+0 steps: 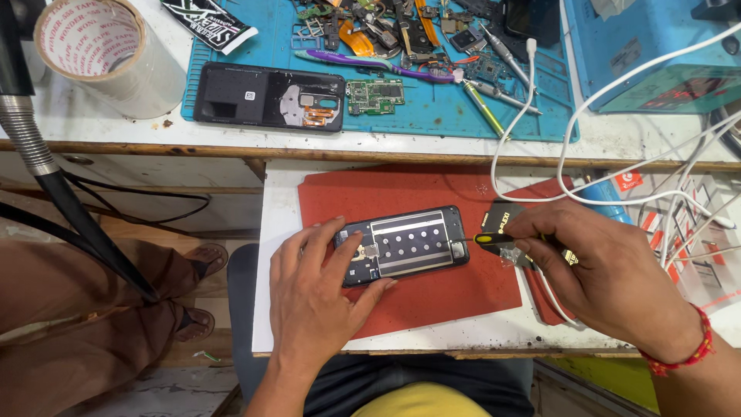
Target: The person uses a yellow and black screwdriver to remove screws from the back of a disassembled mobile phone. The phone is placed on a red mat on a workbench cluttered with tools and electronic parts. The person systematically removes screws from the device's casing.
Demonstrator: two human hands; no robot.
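Observation:
An opened phone body (404, 245) with a perforated metal plate lies on a red mat (432, 201). My left hand (312, 289) grips its left end, thumb under the near edge, fingers over the far corner. My right hand (606, 266) pinches a small tool with a yellow-and-black handle (494, 240). The tool's tip touches the phone's right edge.
On the upper bench a blue work mat (432, 116) carries a black phone back cover (266, 96), a green circuit board (374, 96), several screwdrivers and loose parts. A tape roll (100, 54) stands at left. White cables (617, 193) cross at right. Another person's sandalled feet (201, 289) are at lower left.

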